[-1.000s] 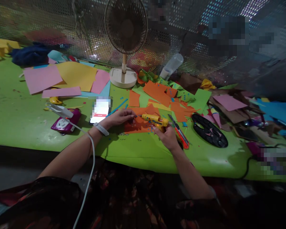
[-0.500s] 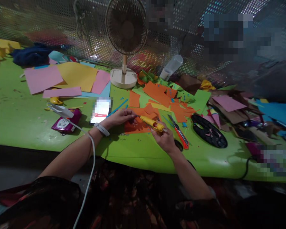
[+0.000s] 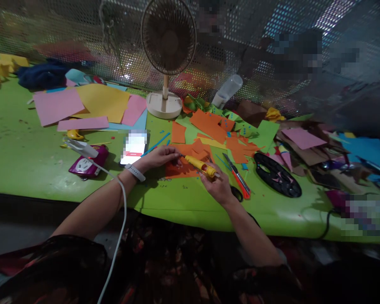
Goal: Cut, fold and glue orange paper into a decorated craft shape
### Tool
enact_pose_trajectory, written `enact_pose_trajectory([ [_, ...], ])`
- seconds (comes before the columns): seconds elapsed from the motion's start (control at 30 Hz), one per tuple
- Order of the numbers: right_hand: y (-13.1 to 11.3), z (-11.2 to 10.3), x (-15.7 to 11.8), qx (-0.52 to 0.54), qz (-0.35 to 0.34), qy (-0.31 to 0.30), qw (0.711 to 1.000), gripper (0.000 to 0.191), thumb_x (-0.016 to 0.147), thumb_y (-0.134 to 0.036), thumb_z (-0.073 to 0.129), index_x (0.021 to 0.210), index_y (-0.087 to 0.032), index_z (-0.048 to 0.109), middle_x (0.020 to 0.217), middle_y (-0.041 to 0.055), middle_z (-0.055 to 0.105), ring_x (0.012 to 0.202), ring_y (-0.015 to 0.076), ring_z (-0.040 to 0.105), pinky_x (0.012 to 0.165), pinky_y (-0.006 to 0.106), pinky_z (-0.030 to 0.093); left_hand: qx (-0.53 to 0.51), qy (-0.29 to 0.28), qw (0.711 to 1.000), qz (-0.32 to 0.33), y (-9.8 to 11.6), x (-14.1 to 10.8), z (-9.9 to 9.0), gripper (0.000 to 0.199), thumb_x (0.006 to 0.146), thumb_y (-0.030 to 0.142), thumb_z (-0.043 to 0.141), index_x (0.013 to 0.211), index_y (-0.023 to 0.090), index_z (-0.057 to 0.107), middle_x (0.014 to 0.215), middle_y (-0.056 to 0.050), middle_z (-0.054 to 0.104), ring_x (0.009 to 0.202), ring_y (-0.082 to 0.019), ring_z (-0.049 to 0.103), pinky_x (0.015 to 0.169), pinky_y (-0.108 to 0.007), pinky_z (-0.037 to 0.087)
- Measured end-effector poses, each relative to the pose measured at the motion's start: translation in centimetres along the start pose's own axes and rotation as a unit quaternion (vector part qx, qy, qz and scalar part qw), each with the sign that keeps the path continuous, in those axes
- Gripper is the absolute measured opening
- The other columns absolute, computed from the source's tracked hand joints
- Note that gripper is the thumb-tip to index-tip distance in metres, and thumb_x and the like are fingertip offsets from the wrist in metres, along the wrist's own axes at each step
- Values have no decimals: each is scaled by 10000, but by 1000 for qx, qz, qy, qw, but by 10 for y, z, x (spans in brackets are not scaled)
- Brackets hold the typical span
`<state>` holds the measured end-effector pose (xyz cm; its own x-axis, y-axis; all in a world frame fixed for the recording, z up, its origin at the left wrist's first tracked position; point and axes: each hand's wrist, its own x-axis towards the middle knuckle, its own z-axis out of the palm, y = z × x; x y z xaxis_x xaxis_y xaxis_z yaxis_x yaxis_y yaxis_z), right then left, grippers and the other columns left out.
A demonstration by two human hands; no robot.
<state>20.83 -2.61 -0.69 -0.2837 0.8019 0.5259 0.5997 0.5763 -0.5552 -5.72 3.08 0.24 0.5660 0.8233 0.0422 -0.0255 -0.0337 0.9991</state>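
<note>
My right hand (image 3: 218, 185) is wrapped round a yellow glue gun (image 3: 198, 164), whose dark tip points left. My left hand (image 3: 163, 156) is pinched just beside that tip; what its fingertips hold is too small to make out. Beneath the tool and between the hands lies orange paper (image 3: 177, 169). Thin blue strips (image 3: 158, 142) lie behind my left hand, and a lit phone (image 3: 134, 145) is at its left. To the right of my right hand are a red and black utility knife (image 3: 240, 179) and black scissor handles (image 3: 237, 194).
A fan (image 3: 164, 105) stands at the back of the green table (image 3: 177, 202). Pink and yellow sheets (image 3: 104, 101) lie back left, a purple power socket (image 3: 88, 164) with a white cable at left. Orange scraps (image 3: 209, 124) and a black palette (image 3: 277, 175) are at right.
The glue gun's rear end and my right hand have shifted very slightly. My left hand stays pinched near the tip.
</note>
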Motion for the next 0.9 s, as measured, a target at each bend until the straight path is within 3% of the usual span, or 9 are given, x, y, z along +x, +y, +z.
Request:
enact_pose_trajectory([
  [0.23, 0, 0, 0, 19, -8, 0, 1000, 269, 892, -308, 626, 1148, -226, 642, 990, 94, 741, 868, 239, 728, 763, 379, 610, -5, -3, 1000, 0, 0, 1, -1, 304, 935, 410, 642, 914, 107, 660, 835, -96, 757, 764, -149, 716, 769, -298, 558],
  [0.6, 3, -3, 0, 115, 120, 27, 986, 328, 850, -412, 683, 1099, -204, 641, 991, 100, 734, 893, 265, 721, 792, 392, 614, -17, 12, 1000, -11, 4, -1, 1, 335, 870, 441, 719, 894, 110, 673, 836, -95, 757, 782, -157, 711, 779, -306, 555],
  [0.9, 8, 1, -3, 148, 122, 24, 981, 305, 848, -408, 694, 1071, -210, 632, 1002, 88, 720, 877, 247, 716, 800, 392, 609, -14, 17, 999, -36, 6, -3, 3, 325, 858, 431, 729, 864, 111, 670, 798, -90, 756, 763, -158, 713, 776, -315, 566],
])
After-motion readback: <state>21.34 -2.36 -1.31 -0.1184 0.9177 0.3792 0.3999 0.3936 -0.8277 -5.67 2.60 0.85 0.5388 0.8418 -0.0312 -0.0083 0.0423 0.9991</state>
